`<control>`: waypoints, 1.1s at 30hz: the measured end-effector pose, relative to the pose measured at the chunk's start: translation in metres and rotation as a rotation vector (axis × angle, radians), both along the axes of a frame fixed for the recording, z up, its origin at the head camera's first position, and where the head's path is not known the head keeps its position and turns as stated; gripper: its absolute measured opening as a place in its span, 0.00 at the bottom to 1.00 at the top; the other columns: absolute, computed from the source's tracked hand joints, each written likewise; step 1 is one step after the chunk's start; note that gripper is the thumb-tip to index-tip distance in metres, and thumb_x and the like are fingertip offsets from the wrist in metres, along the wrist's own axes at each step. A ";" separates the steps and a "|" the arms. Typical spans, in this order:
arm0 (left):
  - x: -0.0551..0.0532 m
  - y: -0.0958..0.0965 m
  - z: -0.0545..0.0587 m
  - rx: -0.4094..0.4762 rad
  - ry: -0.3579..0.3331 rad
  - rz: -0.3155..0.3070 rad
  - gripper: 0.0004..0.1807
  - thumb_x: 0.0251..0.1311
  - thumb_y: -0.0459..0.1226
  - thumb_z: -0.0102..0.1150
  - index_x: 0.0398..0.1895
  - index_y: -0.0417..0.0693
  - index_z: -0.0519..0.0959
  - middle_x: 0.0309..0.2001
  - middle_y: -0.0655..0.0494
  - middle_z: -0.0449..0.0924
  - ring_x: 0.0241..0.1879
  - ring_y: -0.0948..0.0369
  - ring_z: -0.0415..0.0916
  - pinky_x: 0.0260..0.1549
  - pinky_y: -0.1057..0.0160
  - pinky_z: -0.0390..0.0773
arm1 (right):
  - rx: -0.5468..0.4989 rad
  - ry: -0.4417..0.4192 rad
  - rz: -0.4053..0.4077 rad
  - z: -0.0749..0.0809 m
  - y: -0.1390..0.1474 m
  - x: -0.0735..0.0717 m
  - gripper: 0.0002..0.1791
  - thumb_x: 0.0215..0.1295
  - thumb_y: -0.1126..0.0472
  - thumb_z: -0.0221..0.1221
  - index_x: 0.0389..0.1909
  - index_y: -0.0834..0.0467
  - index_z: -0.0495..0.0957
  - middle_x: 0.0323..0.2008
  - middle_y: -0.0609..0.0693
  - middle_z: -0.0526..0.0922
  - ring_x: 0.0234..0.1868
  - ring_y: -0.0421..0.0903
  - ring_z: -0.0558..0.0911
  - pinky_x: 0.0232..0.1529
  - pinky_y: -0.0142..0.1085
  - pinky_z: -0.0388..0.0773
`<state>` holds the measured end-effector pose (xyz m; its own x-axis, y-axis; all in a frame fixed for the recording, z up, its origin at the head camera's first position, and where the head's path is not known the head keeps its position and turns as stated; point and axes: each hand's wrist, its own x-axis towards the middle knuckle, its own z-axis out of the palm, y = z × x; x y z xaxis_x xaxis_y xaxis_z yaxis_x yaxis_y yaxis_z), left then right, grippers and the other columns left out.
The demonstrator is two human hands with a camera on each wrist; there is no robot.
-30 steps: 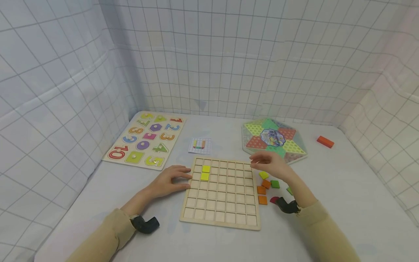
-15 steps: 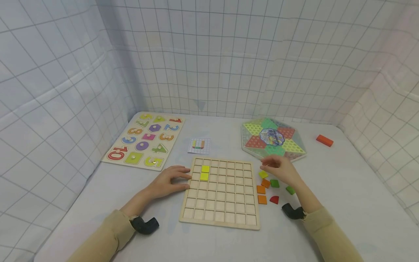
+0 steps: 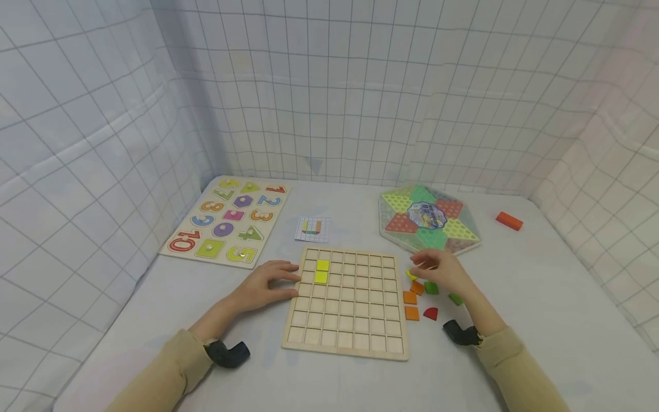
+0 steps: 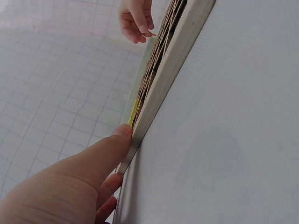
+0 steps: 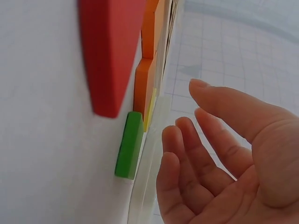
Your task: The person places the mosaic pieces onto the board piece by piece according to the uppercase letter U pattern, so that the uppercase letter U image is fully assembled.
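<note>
A wooden grid board (image 3: 355, 312) lies in the middle of the table, two yellow square tiles (image 3: 321, 272) set in its upper left cells. My left hand (image 3: 261, 285) touches the board's left edge with relaxed fingers; the left wrist view shows the thumb (image 4: 105, 154) along that edge. Beside the board's far right corner, my right hand (image 3: 440, 269) is just over a loose yellow tile (image 3: 411, 275), which its fingers partly cover in the head view. In the right wrist view its thumb and fingers are apart, with nothing between them.
Near the right hand lie several orange tiles (image 3: 412, 313), green tiles (image 3: 431, 288) and a red quarter-round piece (image 3: 431, 313). Behind stand a pattern card (image 3: 325, 234), a number puzzle (image 3: 234, 229), a hexagonal Chinese checkers box (image 3: 427, 216) and an orange-red stick (image 3: 509, 221).
My right hand has moved right, off the board's far right corner, and then down over the loose yellow tile. The left hand has stayed at the board's edge.
</note>
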<state>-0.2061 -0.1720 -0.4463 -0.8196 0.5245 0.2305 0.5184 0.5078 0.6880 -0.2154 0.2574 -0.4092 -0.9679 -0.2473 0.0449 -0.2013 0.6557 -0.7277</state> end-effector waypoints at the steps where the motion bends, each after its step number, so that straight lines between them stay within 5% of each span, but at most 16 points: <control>1: 0.000 0.000 0.000 -0.001 0.000 0.000 0.20 0.52 0.49 0.67 0.47 0.54 0.83 0.59 0.55 0.73 0.64 0.51 0.61 0.63 0.47 0.59 | 0.008 -0.002 -0.002 -0.001 0.000 0.000 0.19 0.57 0.57 0.66 0.47 0.62 0.79 0.43 0.56 0.81 0.41 0.51 0.80 0.40 0.42 0.79; 33: 0.000 -0.001 -0.001 -0.020 0.014 0.003 0.20 0.52 0.50 0.66 0.48 0.56 0.83 0.60 0.56 0.73 0.64 0.52 0.61 0.63 0.47 0.59 | 0.099 -0.026 -0.012 -0.011 0.001 -0.002 0.20 0.54 0.55 0.68 0.45 0.60 0.79 0.41 0.54 0.82 0.44 0.52 0.79 0.44 0.46 0.77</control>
